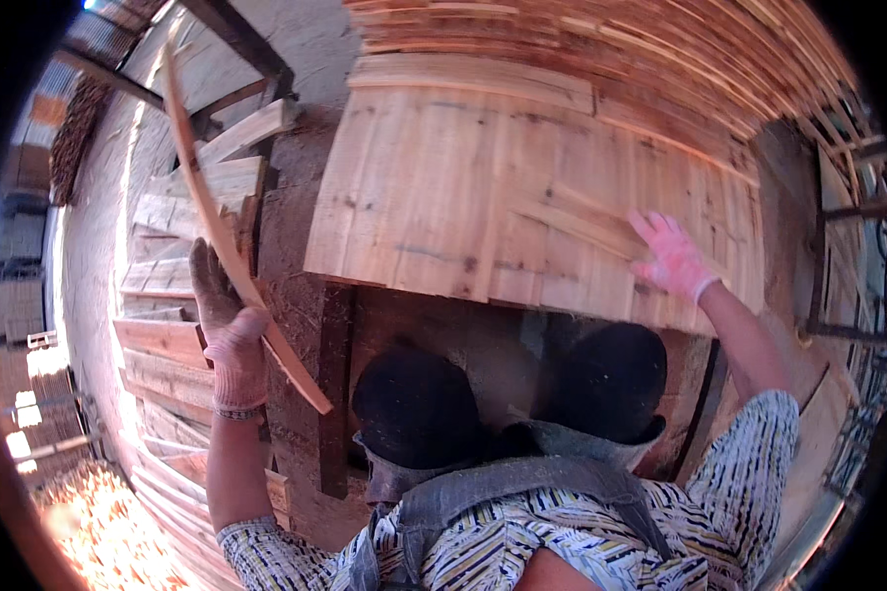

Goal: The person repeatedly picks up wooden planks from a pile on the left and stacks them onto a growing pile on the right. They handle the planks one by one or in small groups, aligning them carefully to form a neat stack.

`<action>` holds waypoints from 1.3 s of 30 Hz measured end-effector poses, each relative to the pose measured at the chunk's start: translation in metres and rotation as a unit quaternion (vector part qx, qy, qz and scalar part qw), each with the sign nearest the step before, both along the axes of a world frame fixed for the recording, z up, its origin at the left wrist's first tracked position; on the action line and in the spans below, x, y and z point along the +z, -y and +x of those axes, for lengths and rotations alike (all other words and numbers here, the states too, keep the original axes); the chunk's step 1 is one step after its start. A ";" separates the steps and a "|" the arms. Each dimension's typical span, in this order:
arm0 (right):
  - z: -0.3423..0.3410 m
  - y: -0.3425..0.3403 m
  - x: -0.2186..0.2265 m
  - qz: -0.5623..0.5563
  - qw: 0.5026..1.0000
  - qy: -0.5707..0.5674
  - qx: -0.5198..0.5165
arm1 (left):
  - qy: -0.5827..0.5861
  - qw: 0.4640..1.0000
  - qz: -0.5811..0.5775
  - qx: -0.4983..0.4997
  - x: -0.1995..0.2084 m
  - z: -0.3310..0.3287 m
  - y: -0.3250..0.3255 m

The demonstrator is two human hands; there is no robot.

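Observation:
My left hand (pixel 231 340), in a glove with a dirty dark fingertip area, holds a long thin wooden strip (pixel 212 212) across its palm. The strip stands out at a slant, rising far above the hand and ending just below it. My right hand (pixel 672 258), in a pale pink glove, rests fingers apart on a wooden tabletop of boards (pixel 414 187). Under its palm and fingers lie narrow loose slats (pixel 581 225). Whether the fingers press on these slats I cannot tell.
Long strips are stacked (pixel 581 39) along the table's far side. Left of me stands a pile of boards (pixel 168 340), with wood scraps (pixel 108 532) at the lower left. A dark metal frame (pixel 241 44) rises at the upper left. Two dark rounded shapes (pixel 414 404) sit before the table.

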State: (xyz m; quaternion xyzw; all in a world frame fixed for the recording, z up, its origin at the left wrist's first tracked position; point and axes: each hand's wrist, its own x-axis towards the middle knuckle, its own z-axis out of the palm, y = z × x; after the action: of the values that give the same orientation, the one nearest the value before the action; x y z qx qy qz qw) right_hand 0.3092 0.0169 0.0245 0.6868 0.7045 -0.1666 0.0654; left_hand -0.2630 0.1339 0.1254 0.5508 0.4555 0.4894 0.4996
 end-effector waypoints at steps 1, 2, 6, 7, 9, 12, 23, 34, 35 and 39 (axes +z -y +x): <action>0.013 0.006 0.003 0.001 1.000 0.024 -0.013 | -0.038 0.998 0.036 -0.025 -0.004 0.019 0.002; 0.020 0.011 0.000 0.009 0.999 0.041 -0.026 | -0.083 0.992 0.079 -0.050 -0.005 0.034 0.003; 0.044 0.024 0.021 -0.010 0.994 0.035 -0.106 | -0.398 0.862 0.235 -0.209 0.004 0.073 -0.011; 0.046 0.029 0.023 -0.032 0.990 0.033 -0.131 | -0.458 0.827 0.211 -0.249 0.006 0.092 -0.011; 0.051 0.047 0.026 -0.076 0.981 0.043 -0.172 | -0.527 0.761 0.207 -0.318 -0.018 0.127 -0.018; 0.066 0.073 -0.005 -0.015 0.991 0.023 -0.130 | -0.607 0.632 0.304 -0.373 -0.119 0.134 -0.037; 0.070 0.073 0.006 -0.020 0.988 0.019 -0.149 | -0.613 0.712 0.170 -0.297 -0.126 0.164 -0.043; 0.094 0.093 0.026 -0.062 0.990 0.031 -0.121 | -0.608 0.717 0.208 -0.268 -0.179 0.138 -0.052; 0.096 0.098 0.034 -0.071 0.990 0.045 -0.112 | -0.608 0.712 0.223 -0.270 -0.184 0.134 -0.058; 0.091 0.114 0.036 -0.093 0.989 0.111 -0.018 | -0.610 0.716 0.190 -0.280 -0.177 0.121 -0.049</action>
State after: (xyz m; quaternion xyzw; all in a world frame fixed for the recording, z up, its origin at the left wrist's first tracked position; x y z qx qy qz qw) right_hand 0.3999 -0.0966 0.0605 0.7042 0.6621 -0.1552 0.2043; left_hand -0.1420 0.1833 -0.0517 0.9156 0.3839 -0.0394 0.1125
